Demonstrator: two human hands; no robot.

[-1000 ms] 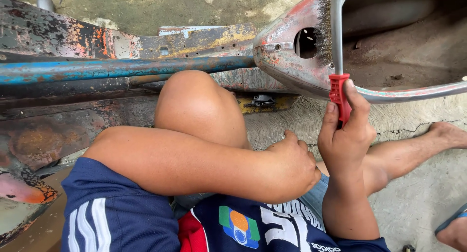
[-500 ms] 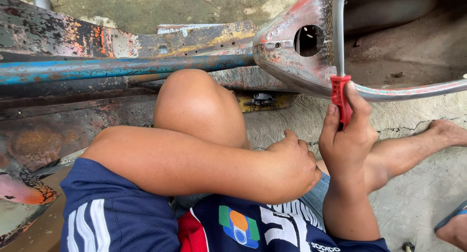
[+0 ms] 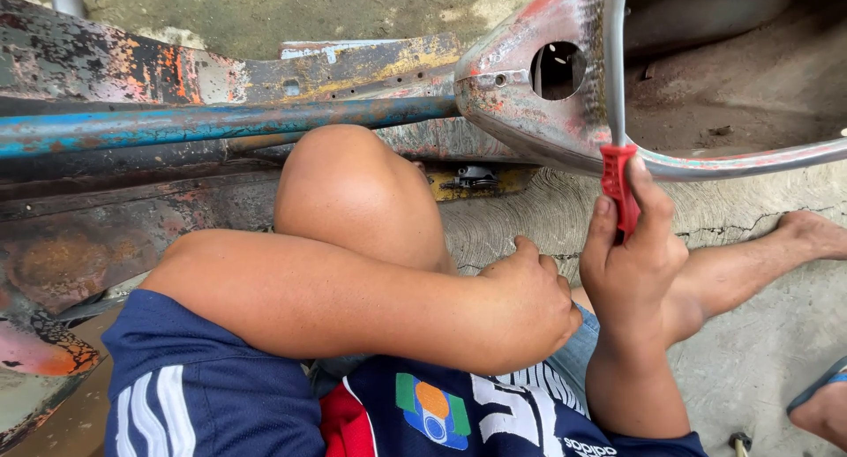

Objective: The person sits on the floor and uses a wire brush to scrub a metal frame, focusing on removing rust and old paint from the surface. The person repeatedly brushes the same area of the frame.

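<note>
R hand [image 3: 631, 267] grips a red-handled wire brush [image 3: 616, 113], bristles against the metal shell's [image 3: 520, 122] edge beside the round hole [image 3: 558, 70]. That edge looks partly bare; rust and old paint remain elsewhere, so plenty left. L hand [image 3: 529, 303] loosely fisted, empty, by the knee. Vs 1 s ago: brush sits slightly right of hole, L hand unchanged.

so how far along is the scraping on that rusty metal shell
Done: the shell's nose beside the round hole shows grey bare metal. In hand: the right hand holds a red-handled tool upright against the shell's rim; the left hand rests closed near the knee. Left: the blue bar and rusty panel keep flaking paint.
</note>
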